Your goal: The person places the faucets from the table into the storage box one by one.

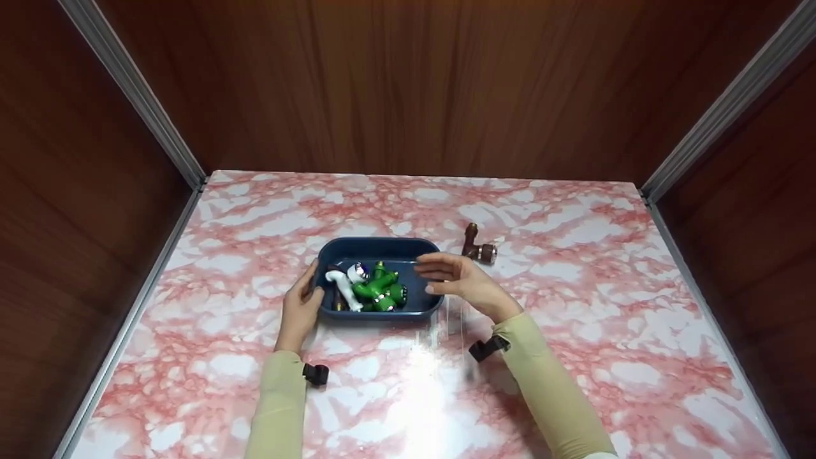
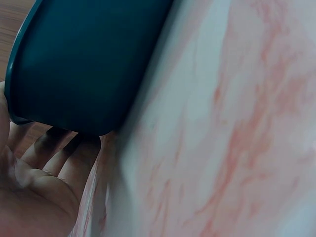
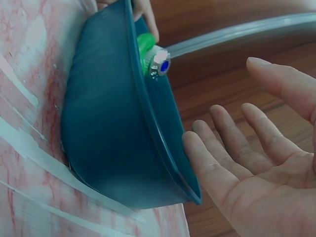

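Observation:
A dark blue plastic bin (image 1: 376, 315) stands on the marbled table. In it lie a white tap (image 1: 344, 288), several green taps (image 1: 376, 289) in a heap, and a dark piece with a brass end (image 1: 338, 306), partly covered. My left hand (image 1: 301, 311) holds the bin's left end, thumb at the rim and fingers along the outer wall, as the left wrist view shows. Over the bin's right end hovers my right hand (image 1: 462, 280), its fingers spread and holding nothing. Just behind that hand a brown tap (image 1: 477, 247) with a brass end lies on the table, partly hidden.
The red-and-white marbled tabletop (image 1: 574, 287) extends around the bin. Brown wood-grain panels (image 1: 408, 89) close off the back and both sides, with metal corner rails (image 1: 137, 95). A black wrist camera (image 1: 315, 374) sits on the left sleeve, another camera (image 1: 489, 348) on the right.

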Demonstrator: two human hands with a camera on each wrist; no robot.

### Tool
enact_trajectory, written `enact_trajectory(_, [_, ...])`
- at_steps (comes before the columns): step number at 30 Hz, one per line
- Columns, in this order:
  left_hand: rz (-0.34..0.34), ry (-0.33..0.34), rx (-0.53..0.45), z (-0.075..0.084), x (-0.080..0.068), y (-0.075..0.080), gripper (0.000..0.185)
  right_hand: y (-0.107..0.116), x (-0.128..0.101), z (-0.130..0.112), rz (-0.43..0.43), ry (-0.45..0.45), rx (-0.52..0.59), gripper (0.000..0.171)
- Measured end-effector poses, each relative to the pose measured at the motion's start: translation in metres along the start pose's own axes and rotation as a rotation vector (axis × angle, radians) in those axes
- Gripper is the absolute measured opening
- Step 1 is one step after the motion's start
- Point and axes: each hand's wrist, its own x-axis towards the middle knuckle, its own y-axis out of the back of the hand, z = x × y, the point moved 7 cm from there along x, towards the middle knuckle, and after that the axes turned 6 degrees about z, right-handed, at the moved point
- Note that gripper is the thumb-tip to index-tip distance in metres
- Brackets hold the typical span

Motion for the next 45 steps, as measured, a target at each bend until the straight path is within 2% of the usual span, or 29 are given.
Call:
enact_trajectory(13, [0.002, 0.018, 0.006, -0.002, 0.000, 0.000, 0.055, 0.015, -0.007, -0.007, 0.061, 0.016, 0.028, 0.058])
enact_trajectory(23, [0.005, 0.008, -0.010, -0.002, 0.001, 0.000, 0.054, 0.028, -0.013, -0.011, 0.070, 0.028, 0.074, 0.053])
enact_trajectory(40, [0.008, 0.019, -0.020, -0.002, 0.001, 0.000, 0.054, 0.052, -0.023, -0.009, 0.134, 0.022, 0.049, 0.057])
enact_trajectory(42, [0.006, 0.019, -0.025, -0.004, 0.002, 0.000, 0.054, 0.054, -0.024, -0.009, 0.136, 0.024, 0.055, 0.056])
enact_trajectory(45, [0.011, 0.025, -0.017, -0.017, 0.006, 0.000, 0.055, 0.058, -0.026, -0.008, 0.138, 0.028, 0.065, 0.056])
